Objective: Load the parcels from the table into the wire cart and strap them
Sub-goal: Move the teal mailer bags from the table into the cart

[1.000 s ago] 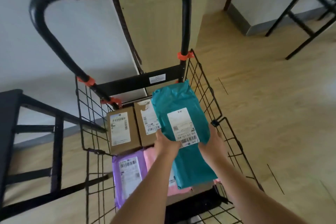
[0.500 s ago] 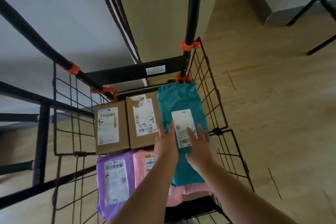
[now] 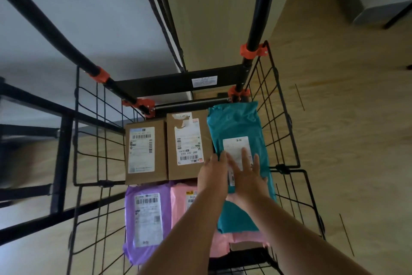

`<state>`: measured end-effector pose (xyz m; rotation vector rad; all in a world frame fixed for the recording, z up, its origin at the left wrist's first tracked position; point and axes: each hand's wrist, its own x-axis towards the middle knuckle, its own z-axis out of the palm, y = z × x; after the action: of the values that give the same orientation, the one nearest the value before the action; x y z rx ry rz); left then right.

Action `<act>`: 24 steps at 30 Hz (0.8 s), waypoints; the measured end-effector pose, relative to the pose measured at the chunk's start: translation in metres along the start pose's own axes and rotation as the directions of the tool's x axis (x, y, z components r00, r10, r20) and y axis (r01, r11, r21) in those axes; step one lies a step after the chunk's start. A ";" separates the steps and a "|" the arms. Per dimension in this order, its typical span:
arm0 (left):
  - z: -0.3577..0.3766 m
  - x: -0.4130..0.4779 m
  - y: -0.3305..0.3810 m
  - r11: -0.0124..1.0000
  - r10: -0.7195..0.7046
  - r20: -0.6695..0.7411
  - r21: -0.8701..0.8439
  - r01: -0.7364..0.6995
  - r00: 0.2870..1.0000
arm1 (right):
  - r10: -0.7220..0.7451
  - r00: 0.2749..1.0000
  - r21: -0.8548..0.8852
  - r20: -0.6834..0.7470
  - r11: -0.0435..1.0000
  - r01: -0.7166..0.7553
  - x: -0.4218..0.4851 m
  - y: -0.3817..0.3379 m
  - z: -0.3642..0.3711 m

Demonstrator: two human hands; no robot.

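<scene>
Teal mailer (image 3: 237, 123) lay in the wire cart (image 3: 281, 167), beside a cardboard box (image 3: 189, 132) and over a pink mailer (image 3: 179, 201). Left hand (image 3: 211, 176) and right hand (image 3: 248, 176) pressed on it, fingers straight.

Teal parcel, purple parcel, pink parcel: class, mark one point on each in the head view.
Teal parcel (image 3: 236, 126): head view, wrapping above label.
Purple parcel (image 3: 147, 221): head view, middle of label.
Pink parcel (image 3: 180, 213): head view, bare left wrapping.
</scene>
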<state>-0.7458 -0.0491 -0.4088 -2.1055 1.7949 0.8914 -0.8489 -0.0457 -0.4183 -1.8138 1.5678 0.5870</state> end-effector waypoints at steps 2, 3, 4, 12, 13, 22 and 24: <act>-0.003 0.003 -0.003 0.999 0.041 0.026 0.028 -0.041 0.999 | 0.002 1.000 0.005 0.000 1.000 -0.002 0.001 -0.005 0.000; -0.004 0.005 -0.004 0.997 0.060 0.037 0.047 -0.061 0.998 | 0.009 1.000 0.004 0.000 1.000 -0.009 0.001 -0.007 0.001; -0.004 0.006 -0.004 0.995 0.072 0.045 0.065 -0.075 0.996 | 0.018 1.000 -0.006 0.004 1.000 -0.018 0.002 -0.009 0.003; -0.012 0.011 -0.006 0.998 0.061 0.094 -0.011 -0.060 0.994 | 0.080 0.995 0.013 0.060 0.997 -0.080 0.009 -0.017 0.002; -0.014 0.012 -0.012 0.997 0.077 0.107 -0.039 -0.073 0.991 | 0.089 0.994 0.037 0.055 0.995 -0.091 0.009 -0.019 0.001; 0.008 0.003 -0.037 0.987 0.156 0.035 -0.041 -0.155 0.987 | 0.136 0.991 0.030 -0.013 0.990 -0.135 0.005 -0.033 0.014; 0.012 0.006 -0.038 0.985 0.172 0.016 -0.020 -0.172 0.985 | 0.135 0.991 0.026 -0.006 0.991 -0.134 0.006 -0.028 0.015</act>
<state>-0.7123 -0.0394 -0.4296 -1.9693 1.9906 0.9687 -0.8195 -0.0371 -0.4280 -1.7028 1.7053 0.6190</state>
